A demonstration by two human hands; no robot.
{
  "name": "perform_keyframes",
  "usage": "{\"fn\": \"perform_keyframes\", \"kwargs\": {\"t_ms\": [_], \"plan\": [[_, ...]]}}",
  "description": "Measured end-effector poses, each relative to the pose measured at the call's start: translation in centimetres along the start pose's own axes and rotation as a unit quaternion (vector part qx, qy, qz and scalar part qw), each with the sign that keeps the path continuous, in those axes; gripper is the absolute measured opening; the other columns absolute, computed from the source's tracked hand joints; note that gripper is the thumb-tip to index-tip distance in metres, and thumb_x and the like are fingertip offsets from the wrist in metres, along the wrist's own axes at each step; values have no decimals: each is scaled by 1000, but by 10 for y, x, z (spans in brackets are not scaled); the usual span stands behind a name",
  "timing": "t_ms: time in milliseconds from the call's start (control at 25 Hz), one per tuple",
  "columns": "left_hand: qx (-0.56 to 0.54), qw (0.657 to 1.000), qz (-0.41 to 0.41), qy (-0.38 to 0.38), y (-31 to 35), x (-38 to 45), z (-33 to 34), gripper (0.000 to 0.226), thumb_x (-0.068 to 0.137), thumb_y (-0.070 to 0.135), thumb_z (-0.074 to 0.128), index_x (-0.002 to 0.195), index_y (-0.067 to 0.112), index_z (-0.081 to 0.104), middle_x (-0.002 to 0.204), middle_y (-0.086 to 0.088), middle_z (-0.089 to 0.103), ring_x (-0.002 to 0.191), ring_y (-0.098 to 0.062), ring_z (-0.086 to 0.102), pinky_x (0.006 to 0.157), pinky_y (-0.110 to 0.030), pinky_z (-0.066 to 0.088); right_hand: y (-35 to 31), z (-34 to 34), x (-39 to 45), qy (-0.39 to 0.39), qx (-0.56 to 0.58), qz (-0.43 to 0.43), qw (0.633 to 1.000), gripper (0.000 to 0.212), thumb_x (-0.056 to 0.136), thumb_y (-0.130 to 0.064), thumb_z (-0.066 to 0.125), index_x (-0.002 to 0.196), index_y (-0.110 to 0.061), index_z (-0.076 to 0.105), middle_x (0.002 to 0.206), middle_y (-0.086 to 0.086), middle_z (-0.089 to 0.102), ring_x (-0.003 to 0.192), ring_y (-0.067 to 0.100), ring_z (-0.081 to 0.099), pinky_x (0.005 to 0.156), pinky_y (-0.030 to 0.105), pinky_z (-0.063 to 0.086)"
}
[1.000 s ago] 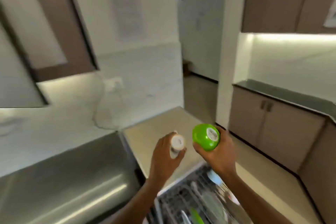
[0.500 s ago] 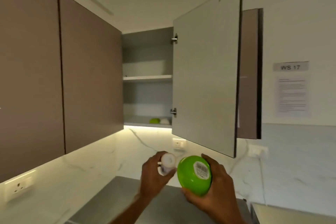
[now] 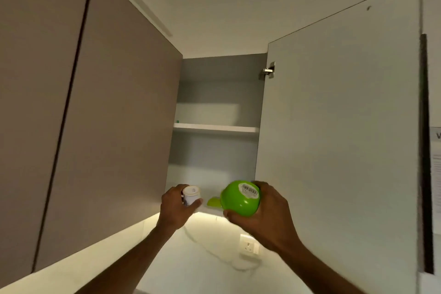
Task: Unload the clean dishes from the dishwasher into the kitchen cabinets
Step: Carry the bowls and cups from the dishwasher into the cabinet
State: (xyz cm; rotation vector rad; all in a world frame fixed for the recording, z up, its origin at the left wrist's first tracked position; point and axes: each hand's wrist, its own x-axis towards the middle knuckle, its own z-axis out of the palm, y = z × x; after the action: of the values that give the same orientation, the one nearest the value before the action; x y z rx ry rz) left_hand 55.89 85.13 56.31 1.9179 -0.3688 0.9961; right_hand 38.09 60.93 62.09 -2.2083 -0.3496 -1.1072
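My right hand (image 3: 265, 217) grips a green bowl (image 3: 239, 199), its underside with a barcode label turned toward me. A small white cup (image 3: 192, 196) is held in my left hand (image 3: 174, 210), bottom facing me. Both hands are raised just below the open wall cabinet (image 3: 214, 162). Another green dish (image 3: 213, 201) lies on the cabinet's bottom shelf, partly hidden behind the bowl. The upper shelf (image 3: 214, 128) shows only its front edge.
The cabinet's open door (image 3: 334, 126) stands to the right of my hands. Shut brown cabinet doors (image 3: 107, 126) fill the left. A wall socket (image 3: 249, 246) sits on the marble backsplash beneath the cabinet. A paper notice (image 3: 435, 162) hangs at the far right.
My view has tilted up from the dishwasher to the wall cabinet. Both hands have risen with the cup and the bowl and now sit close under the cabinet's bottom shelf.
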Motion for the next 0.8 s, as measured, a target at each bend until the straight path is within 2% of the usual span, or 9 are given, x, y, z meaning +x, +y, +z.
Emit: {"fn": "perform_keyframes", "kwargs": {"t_ms": [120, 200, 280, 360, 480, 600, 720, 800], "plan": [[41, 999, -20, -1, -57, 70, 39, 53, 66, 51, 91, 107, 25, 71, 98, 6, 72, 88, -14, 67, 77, -25, 52, -2, 25, 99, 19, -36, -46, 998, 108, 49, -86, 71, 135, -22, 58, 115, -3, 72, 103, 16, 70, 89, 32, 57], [81, 996, -37, -14, -92, 108, 63, 57, 66, 55, 90, 109, 23, 70, 101, 4, 72, 90, -15, 66, 77, -25, 49, -8, 41, 163, 44, -47, -71, 995, 105, 55, -85, 70, 137, -22, 52, 116, 0, 72, 99, 19, 70, 85, 31, 57], [100, 993, -60, -35, -125, 131, 84, 60, 65, 60, 88, 110, 24, 69, 102, 4, 72, 92, -16, 67, 78, -27, 52, -12, 55, 218, 60, -66, -96, 991, 98, 61, -81, 73, 135, -21, 51, 115, 3, 72, 96, 21, 69, 82, 33, 58], [101, 992, -68, -42, -148, 137, 100, 59, 64, 60, 87, 108, 26, 70, 101, 5, 73, 92, -15, 68, 78, -27, 53, -13, 63, 261, 52, -104, -103, 988, 95, 66, -77, 78, 136, -19, 50, 119, 7, 69, 102, 27, 67, 86, 39, 58], [101, 992, -51, -51, -161, 134, 113, 49, 67, 59, 87, 104, 32, 69, 97, 9, 72, 87, -10, 67, 72, -22, 47, -8, 80, 312, 31, -158, -72, 984, 93, 73, -71, 79, 140, -14, 49, 126, 13, 62, 114, 30, 59, 90, 37, 53], [98, 992, -55, -65, -165, 132, 119, 42, 69, 65, 83, 96, 44, 58, 89, 16, 66, 75, 1, 61, 68, -18, 46, 4, 93, 346, 22, -185, -29, 982, 92, 74, -71, 77, 140, -12, 50, 130, 17, 54, 118, 33, 56, 92, 35, 47], [84, 993, -66, -50, -178, 137, 123, 60, 58, 84, 70, 96, 37, 63, 84, 15, 63, 77, 0, 61, 66, -18, 45, 18, 93, 379, 8, -223, 21, 975, 94, 74, -73, 77, 140, -11, 51, 131, 19, 54, 116, 34, 58, 88, 36, 48], [77, 994, -65, -48, -184, 140, 125, 71, 52, 89, 68, 97, 34, 65, 85, 15, 62, 81, -2, 61, 66, -18, 43, 27, 88, 399, -6, -242, 71, 968, 97, 71, -74, 79, 140, -10, 51, 133, 19, 53, 116, 34, 59, 84, 35, 46]]}}
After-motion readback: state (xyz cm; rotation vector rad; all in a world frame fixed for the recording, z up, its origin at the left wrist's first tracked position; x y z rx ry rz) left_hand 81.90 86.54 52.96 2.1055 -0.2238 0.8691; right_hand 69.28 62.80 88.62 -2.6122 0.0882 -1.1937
